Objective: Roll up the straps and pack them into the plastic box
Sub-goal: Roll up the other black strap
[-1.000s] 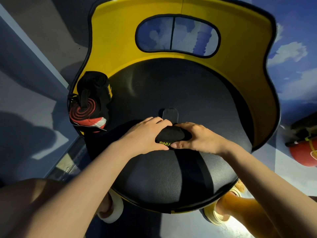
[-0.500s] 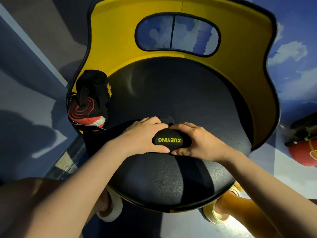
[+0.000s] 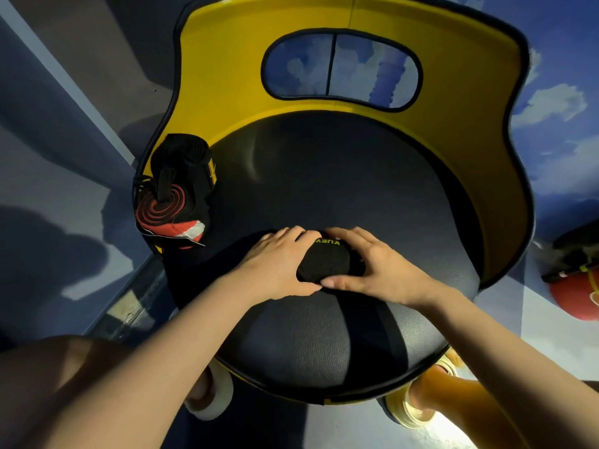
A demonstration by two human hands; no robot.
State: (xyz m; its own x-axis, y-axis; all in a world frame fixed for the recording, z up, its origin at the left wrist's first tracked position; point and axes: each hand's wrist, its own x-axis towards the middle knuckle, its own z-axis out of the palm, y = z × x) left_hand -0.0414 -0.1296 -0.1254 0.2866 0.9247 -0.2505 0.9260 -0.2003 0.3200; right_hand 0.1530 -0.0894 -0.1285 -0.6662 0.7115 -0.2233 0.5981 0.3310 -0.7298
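A black strap with yellow lettering lies as a thick roll on the black round seat. My left hand grips its left side, fingers curled over the top. My right hand grips the right side, thumb along the near edge. At the seat's left edge stands a plastic box holding a red-and-black rolled strap and a black rolled strap. The clear box itself is hard to make out.
The seat has a yellow curved backrest with a window cut-out. A red ball-like object lies on the floor at the right. My knees and feet show below the seat. A grey wall runs along the left.
The roll has turned away from me: the yellow lettering, facing up half a second ago, now sits at its far top edge. Both hands stayed on the roll, and the loose tab is wound in.
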